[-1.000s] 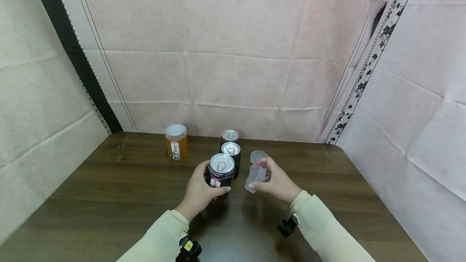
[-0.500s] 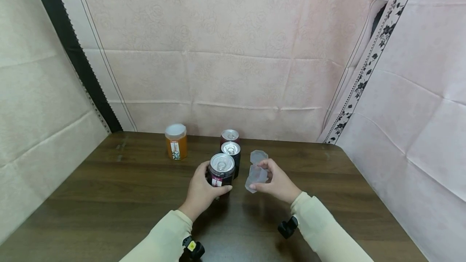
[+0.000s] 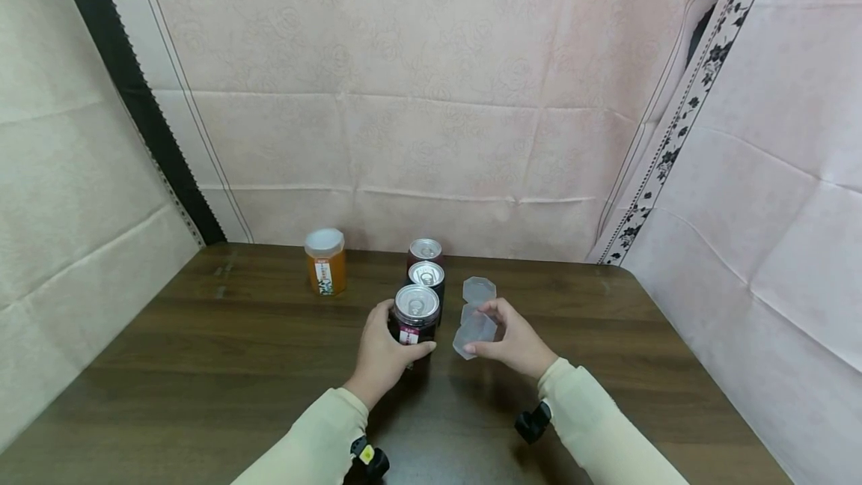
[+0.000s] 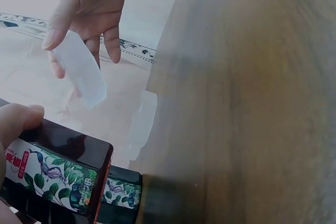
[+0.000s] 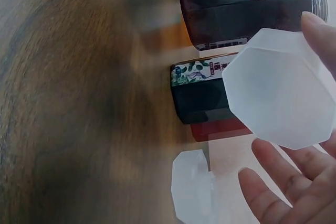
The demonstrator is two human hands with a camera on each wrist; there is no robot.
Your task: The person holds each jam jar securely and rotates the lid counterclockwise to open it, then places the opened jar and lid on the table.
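My left hand (image 3: 381, 356) grips a dark jar (image 3: 417, 304) with a silver pull-tab top, fingers and thumb round its sides. The jar is upright and seems slightly off the table; its label (image 4: 52, 174) has leaves and flowers. Right of it, my right hand (image 3: 517, 339) pinches a translucent octagonal plastic cap (image 5: 281, 95) between thumb and fingers, tilted above the table. Its other fingers spread loosely. Beyond that hand, similar caps (image 3: 479, 289) lie on the table, partly overlapped by the held one in the head view.
Two more pull-tab jars stand in a line behind the held one, a dark jar (image 3: 427, 275) and a reddish jar (image 3: 425, 248) at the back. An amber jar (image 3: 326, 273) with a whitish cap stands at back left. Cloth walls (image 3: 431, 133) border the wooden table (image 3: 236, 365).
My left hand has shifted a little to the right with the dark jar. My right hand stays nearly still, with the cap in its fingers turned slightly.
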